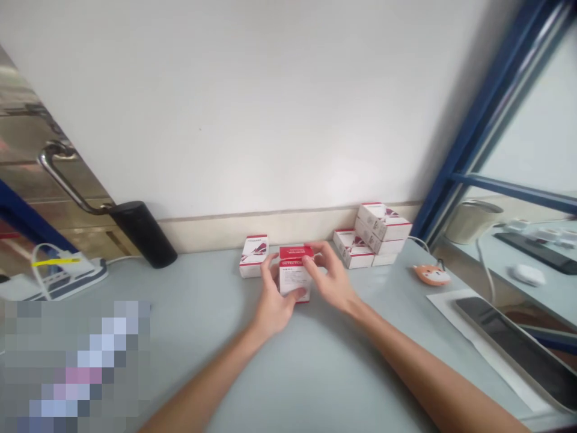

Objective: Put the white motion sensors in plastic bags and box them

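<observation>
A small red and white carton point(295, 278) with "DETECTOR" printed on it stands upright between my hands, its red top end toward the wall. My left hand point(274, 300) grips its left side, thumb across the lower front. Around the upper right corner curls my right hand point(331, 276), with the thumb on the red top edge and the fingers behind. Just left of it, a similar white carton point(253, 255) rests on the table. To the right, several matching cartons point(383, 222) are stacked against the wall.
On the grey table point(202, 349) a black cylinder point(143, 233) leans at the left, near a power strip point(85, 273). An orange animal-faced pouch point(431, 275) and a dark phone-like slab point(514, 343) on white paper lie at the right. A mirror point(527, 120) stands beyond.
</observation>
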`<state>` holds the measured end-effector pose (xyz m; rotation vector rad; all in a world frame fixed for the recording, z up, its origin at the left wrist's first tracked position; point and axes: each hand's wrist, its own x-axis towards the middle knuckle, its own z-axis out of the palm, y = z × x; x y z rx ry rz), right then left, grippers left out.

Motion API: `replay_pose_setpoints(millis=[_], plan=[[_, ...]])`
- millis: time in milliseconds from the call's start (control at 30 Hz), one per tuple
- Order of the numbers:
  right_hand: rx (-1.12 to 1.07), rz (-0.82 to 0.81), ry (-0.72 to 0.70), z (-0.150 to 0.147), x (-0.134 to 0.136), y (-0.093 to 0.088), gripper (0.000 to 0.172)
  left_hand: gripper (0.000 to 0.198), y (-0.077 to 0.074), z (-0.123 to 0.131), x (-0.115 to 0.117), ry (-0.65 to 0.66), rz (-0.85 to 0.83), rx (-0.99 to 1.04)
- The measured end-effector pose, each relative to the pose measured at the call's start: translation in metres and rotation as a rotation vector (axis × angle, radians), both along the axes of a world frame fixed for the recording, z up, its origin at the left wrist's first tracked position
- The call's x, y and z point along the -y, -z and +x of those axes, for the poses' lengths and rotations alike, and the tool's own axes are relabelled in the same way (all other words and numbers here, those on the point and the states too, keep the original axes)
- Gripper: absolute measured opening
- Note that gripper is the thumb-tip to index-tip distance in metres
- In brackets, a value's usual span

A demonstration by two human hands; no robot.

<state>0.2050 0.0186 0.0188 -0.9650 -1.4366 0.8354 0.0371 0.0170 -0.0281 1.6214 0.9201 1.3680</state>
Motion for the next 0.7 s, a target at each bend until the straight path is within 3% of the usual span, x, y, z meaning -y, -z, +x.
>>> replay_pose_setpoints(millis=[100,167,267,333,433,567,700], plan=[[0.018,0.0,0.011,0.006,0.001,-0.006,0.032,0.084,0.004,-0.001,0.003,0.017,0.04,-0.098],[-0.009,-0.046,-0.011,0.012,0.0,-0.012,0.037,0.083,0.006,-0.001,0.005,-0.048,0.147,-0.191],[-0.126,-0.233,0.01,0.018,-0.003,-0.019,0.05,0.08,0.002,0.001,0.011,-0.165,0.475,-0.349],[-0.25,-0.393,-0.004,0.018,-0.005,-0.021,0.046,0.074,-0.005,0.002,0.017,-0.216,0.707,-0.444],[-0.433,-0.562,-0.171,0.014,-0.005,-0.021,0.034,0.069,-0.019,0.004,0.023,-0.306,0.982,-0.532],[-0.515,-0.6,-0.332,0.006,-0.005,-0.014,0.038,0.056,-0.036,-0.001,0.027,-0.258,1.052,-0.658],[-0.406,-0.46,-0.206,0.007,-0.006,-0.011,0.026,0.052,-0.048,-0.006,0.031,-0.195,1.064,-0.751]])
